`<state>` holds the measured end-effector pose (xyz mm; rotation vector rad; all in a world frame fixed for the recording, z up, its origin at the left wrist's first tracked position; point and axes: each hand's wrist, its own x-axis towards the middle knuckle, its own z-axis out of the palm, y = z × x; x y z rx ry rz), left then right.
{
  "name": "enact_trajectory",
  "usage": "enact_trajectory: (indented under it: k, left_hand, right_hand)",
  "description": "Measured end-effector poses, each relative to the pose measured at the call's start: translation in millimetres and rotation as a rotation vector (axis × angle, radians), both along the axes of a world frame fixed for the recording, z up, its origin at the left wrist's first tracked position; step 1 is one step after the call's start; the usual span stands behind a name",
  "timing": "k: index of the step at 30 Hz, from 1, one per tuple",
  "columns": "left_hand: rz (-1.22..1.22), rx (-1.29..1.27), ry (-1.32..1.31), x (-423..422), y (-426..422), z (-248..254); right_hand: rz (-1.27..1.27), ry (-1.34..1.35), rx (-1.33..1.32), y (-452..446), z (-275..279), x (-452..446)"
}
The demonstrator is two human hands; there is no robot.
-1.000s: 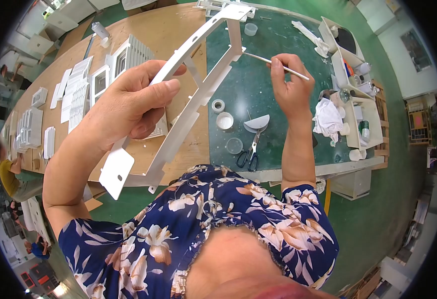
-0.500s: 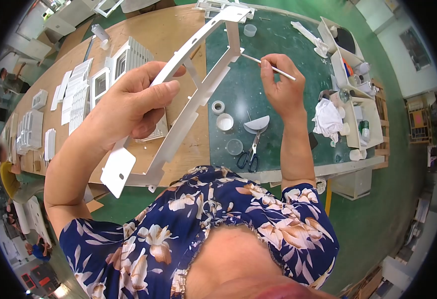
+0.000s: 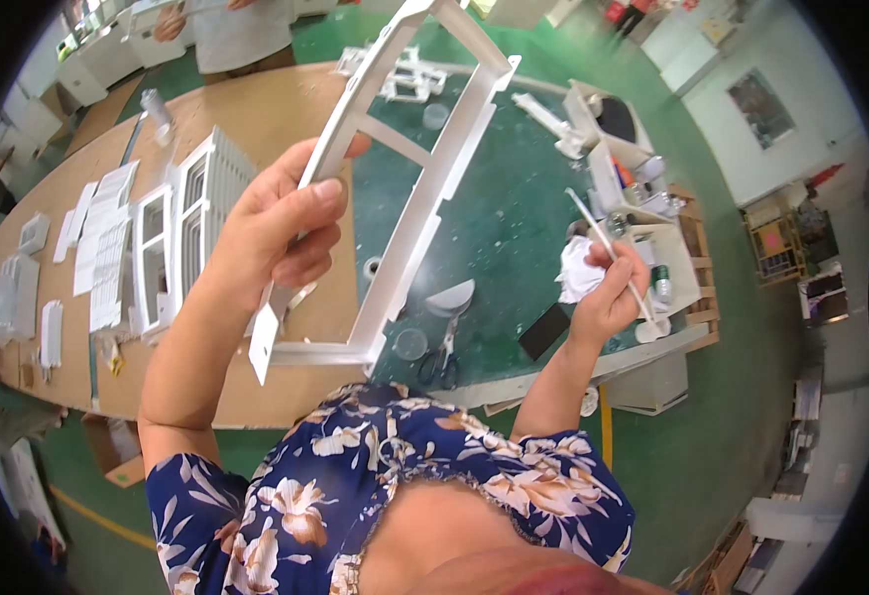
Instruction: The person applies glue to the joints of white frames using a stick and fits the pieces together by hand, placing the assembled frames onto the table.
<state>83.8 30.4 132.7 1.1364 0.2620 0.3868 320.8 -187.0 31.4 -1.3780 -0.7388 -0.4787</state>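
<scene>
My left hand (image 3: 281, 226) is closed round one long side of a white rectangular frame (image 3: 416, 233), which it holds up tilted above the table. The frame has a crossbar and a flat tab at its lower end. Pinched in my right hand (image 3: 613, 295) is a thin white stick (image 3: 590, 220), well apart from the frame and near a crumpled white cloth (image 3: 577, 270). Below the frame lie dark-handled scissors (image 3: 440, 368), a white half-disc (image 3: 451, 297) and a small clear cup (image 3: 410, 344). A black flat rectangle (image 3: 544, 331) lies left of my right forearm.
Stacked white frames (image 3: 196, 213) and piles of white strips (image 3: 107, 238) occupy the brown left part of the table. Bins with bottles (image 3: 621, 178) line the right edge. More white parts (image 3: 400, 75) lie at the far side, where another person (image 3: 241, 42) stands.
The stick has left the frame's upper corner as my right hand moved right and down towards the cloth. My left hand still grips the frame, now turned somewhat. The view has shifted.
</scene>
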Motion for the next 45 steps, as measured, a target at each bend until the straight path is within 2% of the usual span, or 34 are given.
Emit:
enact_trajectory:
  k: [7, 15, 23, 25, 27, 30, 33, 35, 36, 38, 41, 45]
  left_hand:
    - [-0.089, -0.064, -0.079, 19.7, -12.5, 9.8]
    - [-0.137, -0.021, -0.089, 19.3, -14.7, 8.2]
    - [-0.072, -0.010, -0.125, 10.3, -4.4, 2.5]
    - [-0.048, -0.035, -0.089, 6.6, 1.5, -3.4]
    - [0.028, -0.048, -0.209, 4.6, 10.9, -15.2]
    - [0.121, -0.085, -0.159, -4.7, 26.8, -32.1]
    - [0.201, -0.127, -0.322, -19.2, 32.9, -36.5]
    - [0.163, -0.133, -0.437, -31.4, 39.5, -44.1]
    - [0.133, -0.097, -0.488, -35.3, 40.2, -45.9]
    - [0.176, -0.036, -0.471, -42.8, 35.3, -43.8]
    - [0.235, 0.047, -0.462, -50.0, 25.3, -37.9]
    - [0.294, 0.091, -0.425, -56.7, 15.6, -31.1]
  right_hand:
    - [-0.084, 0.008, -0.054, -29.2, -3.5, 3.6]
    - [0.033, 0.139, -0.112, -14.6, -5.2, -8.1]
    - [0.273, 0.242, -0.201, 40.2, 2.0, -36.6]
    - [0.416, 0.230, -0.226, 62.7, 3.9, -48.8]
    - [0.572, 0.194, -0.197, 86.1, 8.1, -58.4]
    - [0.672, 0.149, -0.188, 119.1, 9.9, -71.5]
    - [0.695, 0.175, -0.214, 138.3, 23.6, -92.1]
    - [0.700, 0.198, -0.227, 152.0, 17.0, -99.3]
    - [0.998, 0.259, 0.079, 165.6, 10.0, -102.0]
    - [1.280, 0.308, 0.401, 172.2, 7.1, -104.6]
    - [0.708, 0.076, -0.225, 161.7, 21.3, -105.9]
    - [0.763, 0.163, -0.180, 162.2, 29.4, -118.9]
